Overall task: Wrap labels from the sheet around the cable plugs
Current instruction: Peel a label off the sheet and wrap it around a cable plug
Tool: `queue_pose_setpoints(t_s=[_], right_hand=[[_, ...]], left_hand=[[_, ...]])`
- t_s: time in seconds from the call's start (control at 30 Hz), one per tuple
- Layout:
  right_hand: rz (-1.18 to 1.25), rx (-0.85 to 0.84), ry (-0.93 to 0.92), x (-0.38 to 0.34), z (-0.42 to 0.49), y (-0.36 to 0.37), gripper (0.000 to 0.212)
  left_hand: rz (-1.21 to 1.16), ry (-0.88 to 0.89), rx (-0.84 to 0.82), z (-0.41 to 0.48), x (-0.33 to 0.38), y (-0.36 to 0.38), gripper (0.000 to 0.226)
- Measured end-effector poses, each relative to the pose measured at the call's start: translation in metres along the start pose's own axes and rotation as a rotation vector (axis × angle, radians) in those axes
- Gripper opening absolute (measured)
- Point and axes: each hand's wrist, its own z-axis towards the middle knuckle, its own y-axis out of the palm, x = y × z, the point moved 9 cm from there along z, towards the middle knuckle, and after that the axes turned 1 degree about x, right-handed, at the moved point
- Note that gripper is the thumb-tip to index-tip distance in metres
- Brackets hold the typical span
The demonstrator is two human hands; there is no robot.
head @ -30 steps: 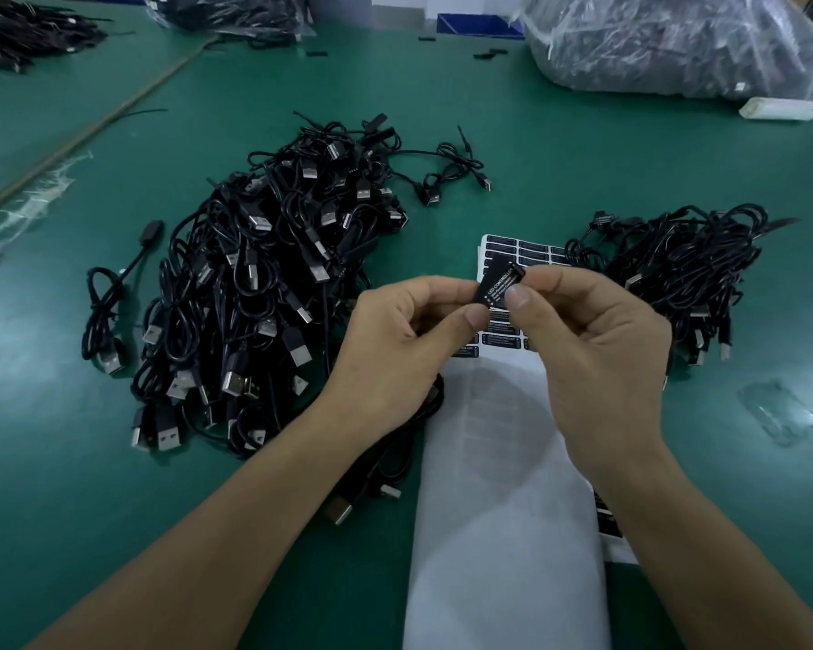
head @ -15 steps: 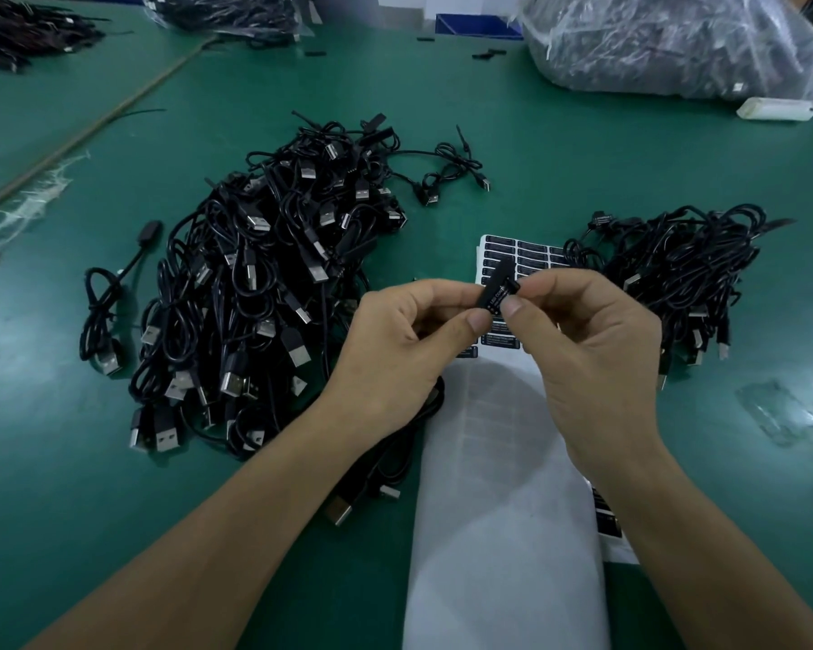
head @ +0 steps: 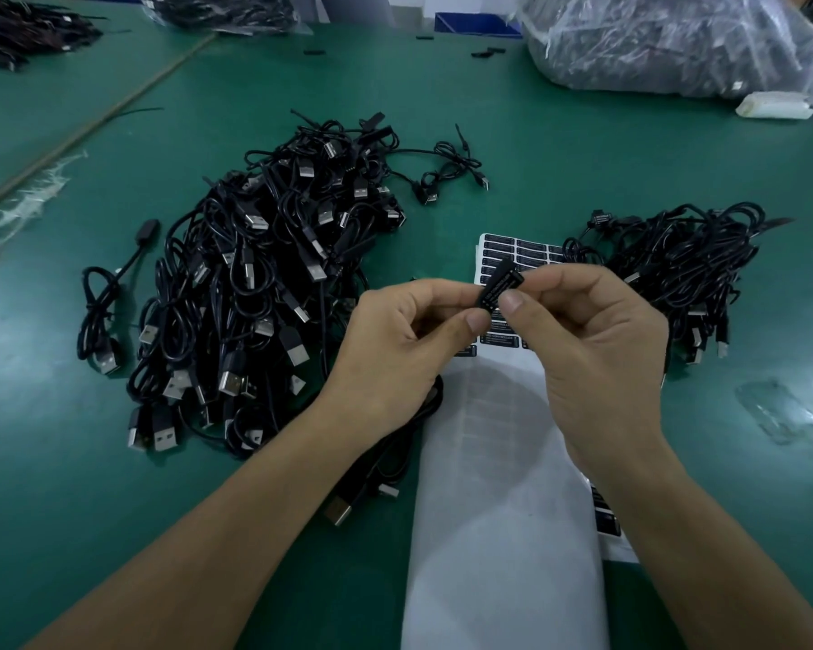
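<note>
Fingers (head: 477,321) of the left hand (head: 395,354) and right hand (head: 597,349) pinch a cable plug (head: 502,282) above the label sheet (head: 508,462), at 3 o'clock of the cable pile (head: 264,283). Best to roll the label (head: 489,297) snugly, edges aligned, thumbs smoothing wrinkles.

Both hands meet above the label sheet (head: 501,243): the left hand (head: 395,349) and right hand (head: 597,349) pinch a small black plug (head: 497,284). Left of them lies a cable pile (head: 254,293).
</note>
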Motion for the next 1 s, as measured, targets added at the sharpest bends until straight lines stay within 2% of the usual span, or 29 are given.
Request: queue_pose_setpoints(t_s=[0.27, 1.0], right_hand=[[0.042, 0.011, 0.049, 0.002, 0.0002, 0.0, 0.039], [-0.06, -0.018, 0.018, 0.0004, 0.0014, -0.0007, 0.038]], left_hand=[[-0.002, -0.004, 0.009, 0.0001, -0.002, -0.0011, 0.017], [0.033, 0.021, 0.0, -0.0003, 0.0016, -0.0006, 0.015]])
